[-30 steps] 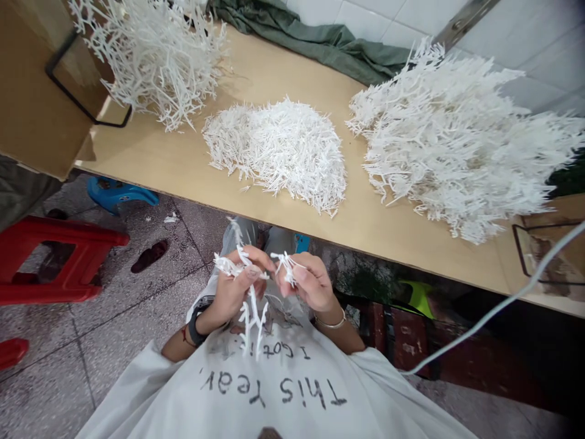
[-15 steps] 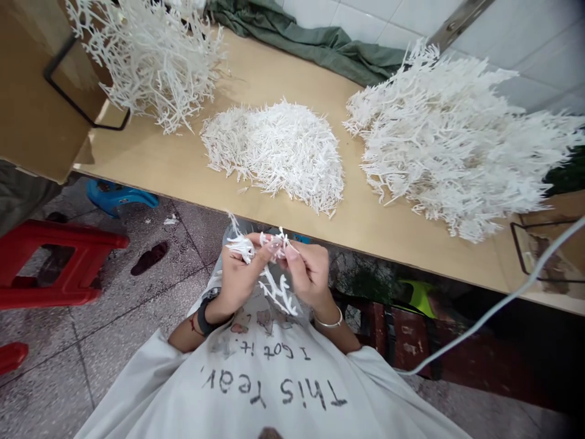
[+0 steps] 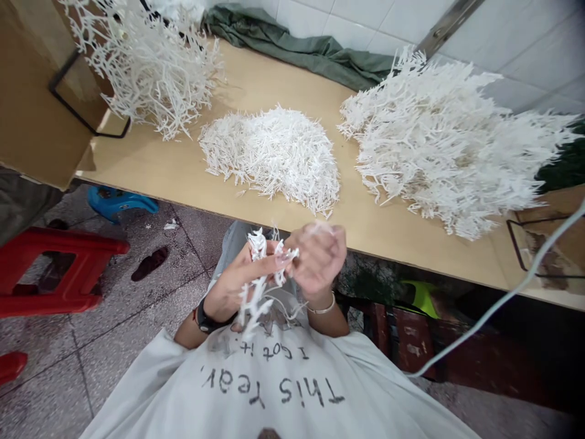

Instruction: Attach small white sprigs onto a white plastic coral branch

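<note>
White branched plastic pieces [image 3: 256,305] hang from my left hand [image 3: 242,277], whose thumb and fingers are closed on them just past the table's front edge. Close on its right is my right hand [image 3: 320,259], smeared by motion, with the fingers curled. Something pale and blurred shows at its fingertips, too unclear to name. Beyond both hands, a low heap of short white pieces [image 3: 292,152] lies on the tan table [image 3: 178,183].
Large tangles of white branched pieces rise at the left [image 3: 155,73] and right [image 3: 457,146]. A green cloth [image 3: 311,52] lies along the wall. Red stool [image 3: 68,299] and blue stool [image 3: 116,204] stand on the floor. A pale cable [image 3: 498,305] crosses at the right.
My right hand has moved up and right, off the pieces that both hands were pinching together. The branched pieces below my left hand have swung left.
</note>
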### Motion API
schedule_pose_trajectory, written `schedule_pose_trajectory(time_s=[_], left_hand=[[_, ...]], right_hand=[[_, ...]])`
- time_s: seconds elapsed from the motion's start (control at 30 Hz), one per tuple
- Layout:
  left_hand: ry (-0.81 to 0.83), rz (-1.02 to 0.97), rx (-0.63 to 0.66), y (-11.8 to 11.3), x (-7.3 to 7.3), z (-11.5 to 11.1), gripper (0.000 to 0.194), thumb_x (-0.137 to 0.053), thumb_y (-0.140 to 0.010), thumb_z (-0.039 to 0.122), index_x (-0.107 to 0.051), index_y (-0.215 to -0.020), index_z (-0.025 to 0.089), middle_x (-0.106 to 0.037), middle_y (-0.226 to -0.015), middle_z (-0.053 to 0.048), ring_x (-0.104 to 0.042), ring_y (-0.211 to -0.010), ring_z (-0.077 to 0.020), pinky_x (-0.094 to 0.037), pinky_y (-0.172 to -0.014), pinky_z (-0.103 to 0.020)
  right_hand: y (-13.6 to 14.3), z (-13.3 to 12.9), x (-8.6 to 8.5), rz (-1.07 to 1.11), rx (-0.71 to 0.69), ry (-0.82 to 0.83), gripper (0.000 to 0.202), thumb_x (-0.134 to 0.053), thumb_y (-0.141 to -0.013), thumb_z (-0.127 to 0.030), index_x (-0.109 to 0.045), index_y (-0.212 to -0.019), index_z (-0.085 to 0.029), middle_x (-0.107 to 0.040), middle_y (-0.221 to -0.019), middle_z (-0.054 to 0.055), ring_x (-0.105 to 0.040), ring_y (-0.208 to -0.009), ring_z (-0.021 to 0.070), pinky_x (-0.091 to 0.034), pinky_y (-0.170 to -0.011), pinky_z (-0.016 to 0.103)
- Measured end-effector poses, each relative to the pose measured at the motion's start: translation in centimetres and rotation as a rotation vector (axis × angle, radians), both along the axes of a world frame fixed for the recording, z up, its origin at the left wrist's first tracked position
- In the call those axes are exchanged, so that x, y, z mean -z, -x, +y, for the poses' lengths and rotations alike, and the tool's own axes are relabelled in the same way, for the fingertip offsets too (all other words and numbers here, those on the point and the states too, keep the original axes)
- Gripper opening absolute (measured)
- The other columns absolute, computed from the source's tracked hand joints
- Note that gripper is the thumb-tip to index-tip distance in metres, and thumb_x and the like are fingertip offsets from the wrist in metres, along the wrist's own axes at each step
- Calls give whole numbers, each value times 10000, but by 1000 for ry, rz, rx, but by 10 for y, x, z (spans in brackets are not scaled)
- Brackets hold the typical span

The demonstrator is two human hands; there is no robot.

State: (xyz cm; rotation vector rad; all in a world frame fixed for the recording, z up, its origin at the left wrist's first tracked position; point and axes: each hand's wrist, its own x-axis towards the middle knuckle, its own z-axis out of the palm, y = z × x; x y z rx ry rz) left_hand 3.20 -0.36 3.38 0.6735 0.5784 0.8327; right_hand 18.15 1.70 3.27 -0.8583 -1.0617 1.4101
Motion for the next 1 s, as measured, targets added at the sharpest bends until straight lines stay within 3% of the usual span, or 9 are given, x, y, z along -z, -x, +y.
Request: schedule_pose_trajectory(time_s=[0.07, 0.13, 0.23, 0.3, 0.47, 0.67, 0.73, 0.87, 1.0], left_hand=[[-55, -13, -44, 9, 1, -2, 234, -741, -683, 364, -640, -684, 152, -596, -538, -2, -474, -420, -72, -360, -410, -193], [-150, 79, -228, 17, -1, 0, 239, -746, -678, 372, -651, -682, 153, -636, -586, -12, -500, -436, -74, -376, -403, -186], [-269, 292, -566, 17, -5, 13, 222, -795, -615, 314, -659, -654, 144, -682, -670, -22, -566, -506, -84, -444, -460, -180], [-321, 372, -677, 13, -4, 25, 224, -808, -591, 301, -667, -653, 139, -691, -685, -27, -612, -562, -109, -488, -513, -192], [-379, 399, -659, 6, 5, 35, 222, -806, -595, 303, -684, -666, 132, -692, -675, -45, -626, -570, -132, -522, -550, -224], [-451, 476, -659, -1, 10, 37, 213, -787, -622, 294, -701, -680, 108, -691, -681, -61, -603, -567, -126, -504, -555, -225], [-494, 519, -659, -4, 9, 41, 199, -764, -652, 292, -704, -692, 106, -690, -688, -51, -609, -595, -129, -502, -583, -227], [-598, 607, -610, -6, 16, 44, 159, -729, -682, 262, -706, -692, 105, -695, -702, -35, -614, -629, -142, -490, -611, -228], [-681, 732, -602, -3, 32, 40, 145, -726, -671, 254, -724, -696, 112, -709, -703, -23, -631, -657, -173, -491, -629, -243]], right_hand=[[-22, 17, -9, -183, 301, -80, 589, 159, -800, -688, -95, -554, -217, 151, -455, -67, 96, -390, 79, -51, -386, 220], [-49, 40, -21, -260, 636, -360, 571, 77, -864, -624, -169, -539, -224, 80, -458, -60, 41, -393, 91, -83, -409, 234], [-80, 79, -32, -355, 579, -543, 499, -310, -902, -531, -333, -521, -210, -175, -405, -54, -173, -359, 66, -168, -429, 239], [-87, 105, -33, -587, 485, -556, 436, -468, -874, -437, -460, -521, -182, -306, -418, -39, -272, -389, 60, -211, -457, 244], [-83, 152, -19, -1243, 569, -338, 393, -683, -739, -309, -435, -473, -159, -333, -456, -36, -307, -476, 74, -278, -560, 271], [-65, 127, -17, -945, 640, -512, 231, -676, -761, -353, -539, -769, -167, -463, -628, -31, -370, -539, 77, -311, -566, 250], [-50, 99, -20, -796, 502, -521, 247, -627, -804, -398, -547, -804, -164, -492, -680, -18, -391, -558, 70, -321, -557, 235], [-18, 47, -14, -638, -175, -411, 306, -521, -871, -452, -537, -946, -155, -549, -727, -4, -470, -596, 76, -345, -524, 203], [3, 29, 6, -663, -221, -245, 357, -636, -782, -480, -534, -860, -146, -468, -618, -36, -393, -525, 62, -276, -458, 188]])
